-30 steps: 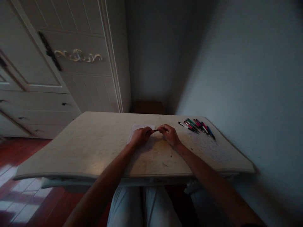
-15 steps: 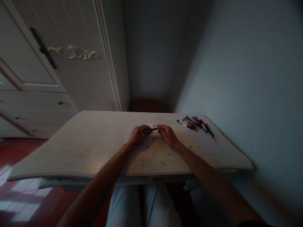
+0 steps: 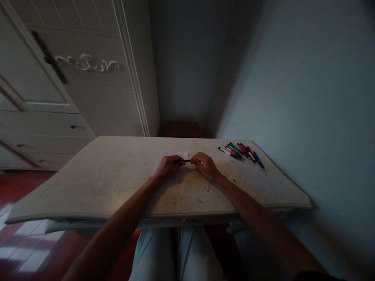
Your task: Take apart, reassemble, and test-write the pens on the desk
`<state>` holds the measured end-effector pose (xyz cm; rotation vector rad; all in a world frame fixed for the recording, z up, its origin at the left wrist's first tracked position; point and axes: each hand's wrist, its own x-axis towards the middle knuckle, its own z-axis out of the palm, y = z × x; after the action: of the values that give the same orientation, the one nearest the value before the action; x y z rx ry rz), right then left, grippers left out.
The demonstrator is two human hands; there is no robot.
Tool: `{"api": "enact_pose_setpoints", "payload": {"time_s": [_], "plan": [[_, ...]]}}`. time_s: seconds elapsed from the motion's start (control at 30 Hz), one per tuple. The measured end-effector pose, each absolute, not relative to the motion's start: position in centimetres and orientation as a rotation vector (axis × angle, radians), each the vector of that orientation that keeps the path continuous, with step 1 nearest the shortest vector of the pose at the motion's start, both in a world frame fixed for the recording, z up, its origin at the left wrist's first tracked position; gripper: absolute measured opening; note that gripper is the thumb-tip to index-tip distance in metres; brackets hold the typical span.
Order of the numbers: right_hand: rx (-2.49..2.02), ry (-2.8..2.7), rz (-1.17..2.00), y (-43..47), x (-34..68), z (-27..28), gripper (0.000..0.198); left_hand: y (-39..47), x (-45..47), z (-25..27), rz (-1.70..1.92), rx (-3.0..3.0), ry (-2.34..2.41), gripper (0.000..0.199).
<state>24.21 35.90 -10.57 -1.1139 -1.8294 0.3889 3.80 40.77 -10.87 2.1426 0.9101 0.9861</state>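
**Black pen pinched between two hands over a pale desk**

Head view, with the clock face centred on the pen and 12 pointing away from the person. The black pen (image 3: 187, 160) lies nearly level between the hands, just above the desk (image 3: 102, 175). The left hand (image 3: 167, 167), at 9 o'clock, has its fingers curled round one end; the right hand (image 3: 206, 166), at 3 o'clock, grasps the other end between bent fingertips and thumb.

The containers stand to the left: a cream cabinet (image 3: 96, 111) fills 9 to 11 o'clock, its drawers (image 3: 52, 123) between 9 and 10, shut on contents that cannot be seen. Its panels are grooved, with a raised scrollwork ornament (image 3: 86, 62) at 10 and a long dark handle plate (image 3: 49, 57) beside it. A brown, box-like block (image 3: 183, 129) sits in shadow behind the desk at 12; whether it opens cannot be told.

The desktop is off-white, stained and worn, its near edge curved. A thin paper sheet (image 3: 160, 158) lies partly under the left hand. A loose fan of slim pens (image 3: 244, 151), some green, pink and blue, lies at 3, touching or just beside a handwritten sheet (image 3: 258, 179). Small scraps (image 3: 200, 201) dot 5 o'clock. Smooth grey-blue wall (image 3: 293, 78) rises at 2; pale, creased trousers (image 3: 156, 253) show at 6.
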Motion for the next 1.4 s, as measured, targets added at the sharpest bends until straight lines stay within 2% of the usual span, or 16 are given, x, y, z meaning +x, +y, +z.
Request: {"api": "enact_pose_setpoints", "payload": {"time_s": [0.2, 0.43, 0.53, 0.73, 0.87, 1.1, 1.4], "plan": [[-1.106, -1.771, 0.405, 36.0, 24.0, -10.8, 0.049, 40.7, 3.8, -10.8, 1.083, 2.269, 0.917, 0.010], [-1.266, -1.559, 0.652, 36.0, 23.0, -10.9, 0.055, 40.4, 4.0, -10.7, 1.222, 2.490, 0.906, 0.011], [-1.313, -1.531, 0.665, 35.8, 22.9, -10.7, 0.059, 40.2, 4.1, -10.5, 1.222, 2.560, 0.900, 0.011], [-1.280, -1.633, 0.577, 35.5, 23.1, -9.9, 0.054, 40.0, 4.4, -10.3, 1.178, 2.488, 0.856, 0.011], [-1.224, -1.741, 0.407, 35.4, 23.4, -9.8, 0.052, 40.1, 4.4, -10.5, 1.164, 2.413, 0.850, 0.011], [-1.078, -1.896, 0.244, 35.6, 23.9, -10.0, 0.049, 40.0, 4.0, -10.4, 1.040, 2.479, 0.903, 0.019], [-0.997, -2.004, 0.150, 35.5, 24.2, -9.7, 0.043, 39.1, 4.1, -8.9, 0.710, 2.624, 1.167, 0.025]]}}
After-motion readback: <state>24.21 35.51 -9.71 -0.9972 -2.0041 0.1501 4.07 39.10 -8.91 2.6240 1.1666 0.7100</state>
